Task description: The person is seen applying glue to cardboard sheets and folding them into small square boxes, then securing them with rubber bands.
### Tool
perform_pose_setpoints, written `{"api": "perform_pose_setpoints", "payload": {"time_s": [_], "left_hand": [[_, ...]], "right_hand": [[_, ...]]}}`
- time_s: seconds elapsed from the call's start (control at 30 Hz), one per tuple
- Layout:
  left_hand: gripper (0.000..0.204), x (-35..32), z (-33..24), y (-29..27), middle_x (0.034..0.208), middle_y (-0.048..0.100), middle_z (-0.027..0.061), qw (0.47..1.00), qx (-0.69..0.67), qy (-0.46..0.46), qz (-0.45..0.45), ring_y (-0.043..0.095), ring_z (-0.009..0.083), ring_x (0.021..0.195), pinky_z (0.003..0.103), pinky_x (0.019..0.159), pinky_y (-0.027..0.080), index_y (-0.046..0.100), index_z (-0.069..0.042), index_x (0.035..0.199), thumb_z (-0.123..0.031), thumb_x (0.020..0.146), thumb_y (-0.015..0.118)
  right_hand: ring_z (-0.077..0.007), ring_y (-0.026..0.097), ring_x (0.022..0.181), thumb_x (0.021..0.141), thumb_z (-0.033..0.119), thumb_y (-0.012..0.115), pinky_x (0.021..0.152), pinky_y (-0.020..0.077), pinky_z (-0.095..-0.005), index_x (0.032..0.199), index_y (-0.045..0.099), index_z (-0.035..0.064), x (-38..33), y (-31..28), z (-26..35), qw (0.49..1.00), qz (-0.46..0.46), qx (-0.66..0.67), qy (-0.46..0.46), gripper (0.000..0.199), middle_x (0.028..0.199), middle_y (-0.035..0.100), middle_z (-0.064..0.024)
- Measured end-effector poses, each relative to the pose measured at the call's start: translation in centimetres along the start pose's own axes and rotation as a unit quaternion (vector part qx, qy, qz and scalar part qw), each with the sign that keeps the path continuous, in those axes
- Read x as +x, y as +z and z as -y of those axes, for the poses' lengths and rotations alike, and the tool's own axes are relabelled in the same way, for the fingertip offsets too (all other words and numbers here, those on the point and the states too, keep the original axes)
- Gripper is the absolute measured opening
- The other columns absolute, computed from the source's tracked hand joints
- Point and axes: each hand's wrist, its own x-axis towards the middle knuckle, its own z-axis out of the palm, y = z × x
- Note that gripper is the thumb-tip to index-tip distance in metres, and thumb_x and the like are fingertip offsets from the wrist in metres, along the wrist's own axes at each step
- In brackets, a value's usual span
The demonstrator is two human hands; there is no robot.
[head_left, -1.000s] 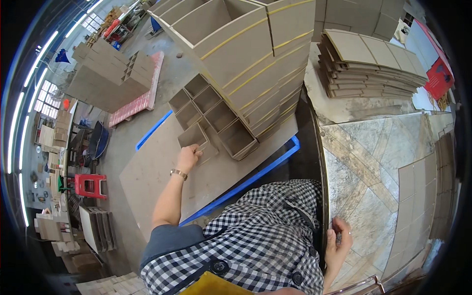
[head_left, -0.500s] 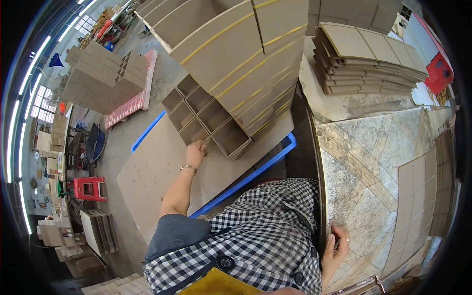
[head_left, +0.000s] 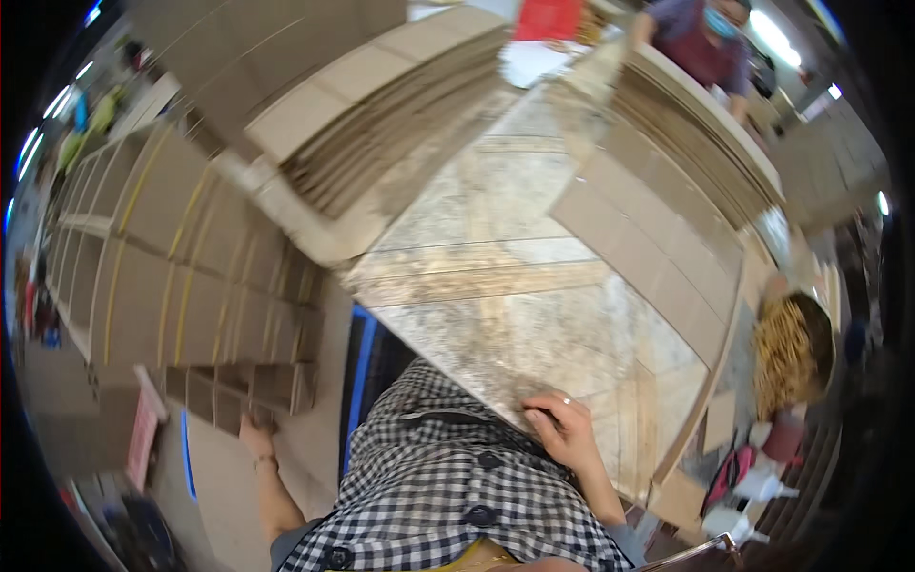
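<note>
At the lower left, my left hand [head_left: 254,432] has its fingers closed on the near edge of a brown cardboard divider grid [head_left: 229,393] with open square cells. The grid sits low against a tall stack of similar cardboard dividers [head_left: 152,276] marked by yellow lines. My right hand [head_left: 565,431], with a ring on one finger, rests loosely curled at the near edge of a worn, stained worktable [head_left: 477,286]. Nothing shows in it. Flat cardboard panels [head_left: 648,248] lie on the table beyond that hand.
Piled folded cardboard [head_left: 381,105] stands at the table's far left. Another cardboard stack [head_left: 701,124] is at the far right, with a masked person [head_left: 701,43] behind it. A round container of tan strips [head_left: 786,357] and plastic bottles [head_left: 734,520] are on the right.
My view has swung right, so the table fills the middle and the divider stack has shifted left. My left hand stays at the grid, and my right hand stays curled by the table edge.
</note>
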Motion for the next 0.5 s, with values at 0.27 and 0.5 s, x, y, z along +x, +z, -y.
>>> {"api": "perform_pose_setpoints", "payload": {"time_s": [0.27,0.5], "left_hand": [[0.024,2.8,7.7,0.3,0.102,0.062,0.0237,0.983,0.131,-0.001,-0.128,0.057,0.0427,0.097,0.047,0.081,0.046,0.060,-0.003,0.104,-0.007,0.083,0.050],[0.010,1.2,3.9,0.0,0.091,0.063,0.0206,0.978,0.171,-0.003,-0.119,0.057,0.0422,0.090,0.049,0.077,0.044,0.053,-0.003,0.087,-0.008,0.079,0.058]], "right_hand": [[-0.0194,0.059,0.082,0.090,0.009,0.054,0.074,0.0471,-0.0285,0.096,0.061,-0.0018,-6.7,-1.3,-3.2,0.981,-0.090,0.055,0.160,0.014,0.089,0.063,-0.0115],[-0.0217,0.059,0.098,0.095,0.026,0.054,0.088,0.0476,-0.0318,0.111,0.059,0.0019,-6.2,-1.6,-3.3,0.956,-0.086,0.137,0.246,0.029,0.105,0.064,-0.0149]]}}
